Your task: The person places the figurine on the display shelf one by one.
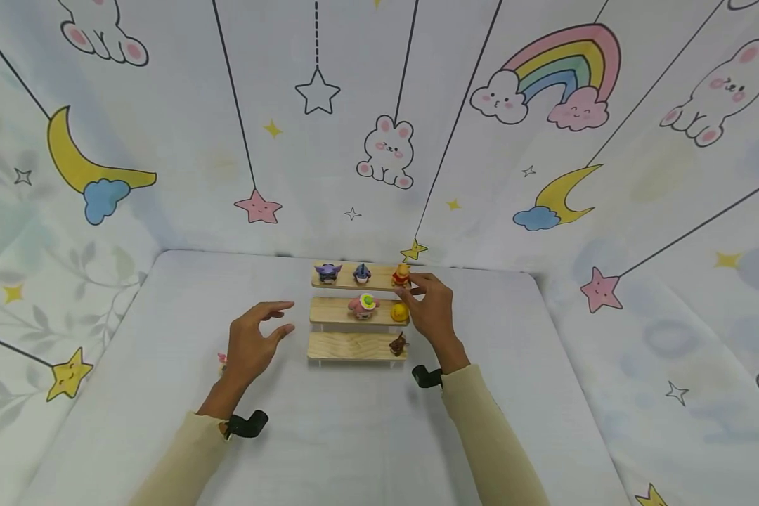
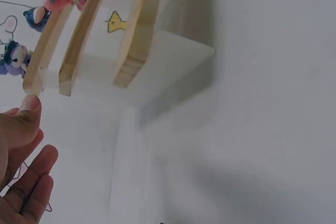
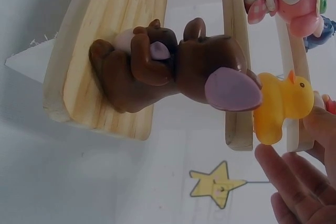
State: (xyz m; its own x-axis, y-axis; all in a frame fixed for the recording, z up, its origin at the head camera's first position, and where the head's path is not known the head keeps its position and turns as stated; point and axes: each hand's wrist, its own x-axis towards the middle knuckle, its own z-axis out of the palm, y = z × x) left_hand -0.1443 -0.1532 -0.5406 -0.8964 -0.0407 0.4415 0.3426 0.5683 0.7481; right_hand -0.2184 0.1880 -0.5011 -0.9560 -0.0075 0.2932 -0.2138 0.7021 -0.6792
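Observation:
A three-tier wooden shelf (image 1: 348,346) stands mid-table. Its top tier carries a purple figure (image 1: 327,273), a blue figure (image 1: 362,273) and a red-and-yellow bear (image 1: 401,275). On the middle tier are a pink figure with a green hat (image 1: 363,306) and a yellow duck (image 1: 400,313). A brown figure (image 1: 398,344) lies on the bottom tier, and fills the right wrist view (image 3: 173,69). My right hand (image 1: 411,287) reaches to the top tier's right end, fingertips beside the bear, fingers loose. My left hand (image 1: 284,316) hovers open left of the shelf, holding nothing.
A small pink object (image 1: 221,360) lies on the white table (image 1: 164,309) beside my left wrist. Cloth walls printed with stars, moons and rabbits close in the table at the back and both sides. Black wrist cameras (image 1: 247,425) sit on both sleeves.

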